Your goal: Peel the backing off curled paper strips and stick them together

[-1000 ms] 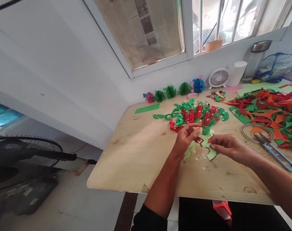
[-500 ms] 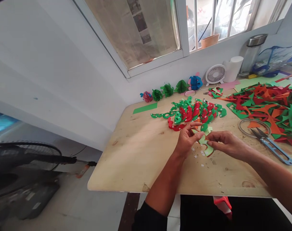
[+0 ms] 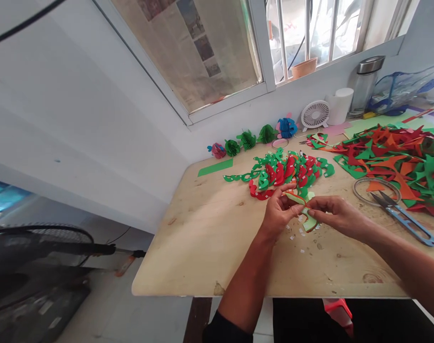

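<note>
Between my two hands is a curvy light-green paper cutout [image 3: 310,223] with an orange edge, held above the wooden table. My left hand [image 3: 279,209] pinches its left part with thumb and fingers. On the other side, the closed thumb and fingers of my right hand [image 3: 329,209] grip it near the middle. Fingers cover part of the cutout. Small white paper bits [image 3: 292,237] lie scattered on the table below. Just beyond my hands spreads a pile of red and green wavy paper cutouts [image 3: 270,174] dotted with white squares.
Blue thread snips [image 3: 409,221] and a tape ring [image 3: 358,194] lie to the right, before a heap of paper scraps [image 3: 391,157]. Along the wall stand folded paper figures [image 3: 247,138], a small white fan [image 3: 315,115] and a glass bottle [image 3: 365,90]. A green strip [image 3: 215,167] lies far left.
The cutout has tilted and its upper part now folds open near my left fingers, showing more orange edge. Both hands keep their grip. The camera view has shifted slightly.
</note>
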Action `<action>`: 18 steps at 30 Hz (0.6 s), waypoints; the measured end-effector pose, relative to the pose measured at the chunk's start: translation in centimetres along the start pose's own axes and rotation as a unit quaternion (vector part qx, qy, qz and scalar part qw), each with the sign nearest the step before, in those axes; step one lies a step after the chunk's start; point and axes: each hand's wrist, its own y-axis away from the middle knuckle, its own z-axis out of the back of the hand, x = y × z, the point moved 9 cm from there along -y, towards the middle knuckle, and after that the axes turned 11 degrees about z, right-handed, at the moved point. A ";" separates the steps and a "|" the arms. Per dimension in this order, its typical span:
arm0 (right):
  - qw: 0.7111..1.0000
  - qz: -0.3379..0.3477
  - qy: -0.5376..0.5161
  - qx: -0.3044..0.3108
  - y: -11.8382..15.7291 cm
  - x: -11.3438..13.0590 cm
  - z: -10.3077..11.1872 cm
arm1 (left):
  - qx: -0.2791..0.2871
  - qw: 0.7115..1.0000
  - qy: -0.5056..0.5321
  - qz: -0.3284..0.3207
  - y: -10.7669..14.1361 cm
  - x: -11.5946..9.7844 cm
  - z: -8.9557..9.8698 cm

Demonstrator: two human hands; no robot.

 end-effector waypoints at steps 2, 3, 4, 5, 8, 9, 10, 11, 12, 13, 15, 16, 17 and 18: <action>1.000 0.005 0.007 -0.002 0.0 -0.2 0.1 | -0.010 1.000 0.000 0.008 -0.1 0.2 0.2; 1.000 0.008 0.010 0.000 0.0 -0.4 0.0 | -0.017 1.000 0.000 0.013 -0.2 0.3 0.3; 1.000 0.010 0.013 0.003 0.0 -0.5 0.0 | -0.024 1.000 0.001 0.018 -0.2 0.5 0.5; 1.000 0.012 0.019 0.007 0.0 -0.6 -0.1 | -0.032 0.999 0.000 0.025 -0.3 0.6 0.6; 0.999 0.015 0.043 0.019 0.0 -0.7 -0.3 | -0.057 0.998 -0.006 0.038 -0.5 1.1 0.9; 0.998 0.015 0.050 0.021 0.0 -0.7 -0.3 | -0.064 0.997 -0.006 0.038 -0.5 1.2 1.1; 0.998 0.014 0.056 0.021 0.0 -0.7 -0.3 | -0.070 0.997 -0.004 0.036 -0.5 1.2 1.2; 0.998 0.013 0.059 0.020 0.0 -0.7 -0.3 | -0.076 0.997 0.000 0.034 -0.5 1.3 1.3; 0.998 0.012 0.061 0.019 0.0 -0.6 -0.3 | -0.080 0.996 0.006 0.031 -0.5 1.3 1.4; 0.998 0.011 0.062 0.018 0.0 -0.6 -0.3 | -0.083 0.996 0.010 0.027 -0.5 1.3 1.5; 0.998 0.009 0.058 0.018 0.0 -0.5 -0.4 | -0.085 0.996 0.016 0.022 -0.5 1.2 1.5; 0.998 0.007 0.054 0.018 0.0 -0.5 -0.4 | -0.084 0.996 0.016 0.022 -0.5 1.2 1.5; 0.999 0.006 0.050 0.017 0.0 -0.4 -0.4 | -0.082 0.996 0.014 0.022 -0.5 1.2 1.5; 0.999 0.004 0.047 0.015 0.0 -0.4 -0.3 | -0.081 0.996 0.012 0.024 -0.5 1.2 1.4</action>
